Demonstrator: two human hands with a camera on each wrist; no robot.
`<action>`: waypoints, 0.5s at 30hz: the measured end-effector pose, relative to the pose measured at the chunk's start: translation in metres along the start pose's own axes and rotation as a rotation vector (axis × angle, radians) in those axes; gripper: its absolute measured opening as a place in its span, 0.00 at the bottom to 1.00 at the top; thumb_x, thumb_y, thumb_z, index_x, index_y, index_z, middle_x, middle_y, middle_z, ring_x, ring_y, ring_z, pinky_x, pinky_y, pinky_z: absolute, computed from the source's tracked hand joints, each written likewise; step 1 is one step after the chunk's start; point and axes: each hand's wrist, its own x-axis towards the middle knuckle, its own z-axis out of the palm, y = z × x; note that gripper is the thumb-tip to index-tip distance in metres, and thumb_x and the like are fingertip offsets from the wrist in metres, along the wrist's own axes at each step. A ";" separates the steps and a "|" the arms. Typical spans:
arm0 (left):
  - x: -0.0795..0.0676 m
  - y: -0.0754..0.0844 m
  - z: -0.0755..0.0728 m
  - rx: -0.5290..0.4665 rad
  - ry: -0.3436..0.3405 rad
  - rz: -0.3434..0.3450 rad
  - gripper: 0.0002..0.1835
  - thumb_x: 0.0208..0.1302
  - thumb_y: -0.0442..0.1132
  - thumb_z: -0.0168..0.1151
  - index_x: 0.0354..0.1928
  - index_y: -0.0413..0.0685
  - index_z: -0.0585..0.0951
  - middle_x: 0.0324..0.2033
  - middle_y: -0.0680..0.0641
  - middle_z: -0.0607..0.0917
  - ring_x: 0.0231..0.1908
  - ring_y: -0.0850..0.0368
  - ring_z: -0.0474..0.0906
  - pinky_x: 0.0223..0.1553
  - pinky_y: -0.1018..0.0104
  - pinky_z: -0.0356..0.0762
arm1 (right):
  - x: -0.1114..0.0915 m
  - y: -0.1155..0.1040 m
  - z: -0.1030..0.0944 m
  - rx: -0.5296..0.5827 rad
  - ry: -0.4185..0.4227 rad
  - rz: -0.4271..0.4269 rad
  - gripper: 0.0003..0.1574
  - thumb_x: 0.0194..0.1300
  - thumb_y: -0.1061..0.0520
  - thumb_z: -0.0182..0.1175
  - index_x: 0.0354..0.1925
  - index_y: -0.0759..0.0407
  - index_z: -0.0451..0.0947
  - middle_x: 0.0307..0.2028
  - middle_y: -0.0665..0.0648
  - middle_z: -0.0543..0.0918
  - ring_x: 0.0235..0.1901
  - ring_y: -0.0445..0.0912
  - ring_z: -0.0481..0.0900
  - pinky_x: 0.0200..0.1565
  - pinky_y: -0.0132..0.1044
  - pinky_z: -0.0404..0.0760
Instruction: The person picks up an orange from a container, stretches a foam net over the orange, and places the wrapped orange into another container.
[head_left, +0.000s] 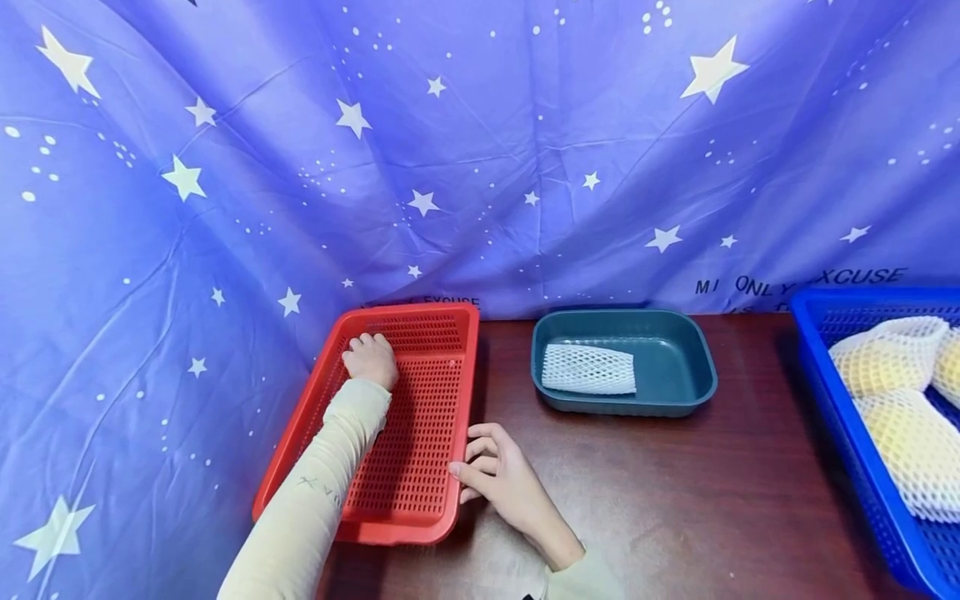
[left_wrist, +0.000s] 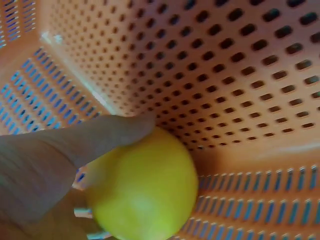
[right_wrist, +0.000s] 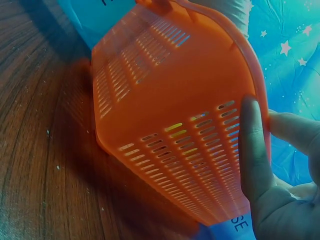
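Deep at the far left corner of a red perforated basket [head_left: 397, 533], my left hand [head_left: 371, 360] holds a smooth, round yellow fruit [left_wrist: 145, 190]. The thumb [left_wrist: 117, 131] lies along the fruit's upper side, and the other fingers are mostly hidden behind it. From the head view the hand covers this fruit. My right hand [head_left: 498, 475] grips the basket's right rim, thumb over the edge and fingers against the outer wall. Bits of yellow show through the wall slots in the right wrist view.
A dark teal tray [head_left: 667, 362] holding a flattened white foam net sleeve [head_left: 588, 369] stands right of the red basket. At the far right, a blue basket [head_left: 847, 433] holds several yellow fruits in foam nets [head_left: 903, 446]. Blue star-patterned cloth [head_left: 480, 125] hangs behind and left.
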 end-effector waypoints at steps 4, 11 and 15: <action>0.003 -0.002 0.005 -0.036 0.034 -0.050 0.17 0.70 0.36 0.51 0.55 0.31 0.68 0.51 0.30 0.72 0.55 0.34 0.69 0.51 0.41 0.75 | 0.000 -0.001 0.000 0.000 0.000 0.002 0.30 0.65 0.65 0.63 0.59 0.72 0.60 0.39 0.58 0.76 0.29 0.40 0.81 0.33 0.38 0.86; 0.003 -0.010 0.009 -0.079 0.065 -0.022 0.37 0.49 0.45 0.76 0.53 0.32 0.66 0.49 0.31 0.72 0.54 0.33 0.71 0.46 0.43 0.79 | 0.000 -0.001 0.000 -0.005 0.010 0.004 0.30 0.65 0.65 0.63 0.59 0.72 0.61 0.39 0.58 0.76 0.28 0.41 0.81 0.33 0.38 0.86; 0.003 -0.015 0.010 -0.143 0.080 -0.004 0.45 0.42 0.51 0.82 0.53 0.33 0.65 0.48 0.32 0.73 0.52 0.33 0.73 0.45 0.42 0.80 | 0.000 0.000 0.000 0.001 0.008 0.006 0.30 0.65 0.65 0.64 0.58 0.72 0.61 0.38 0.57 0.76 0.27 0.41 0.81 0.33 0.37 0.86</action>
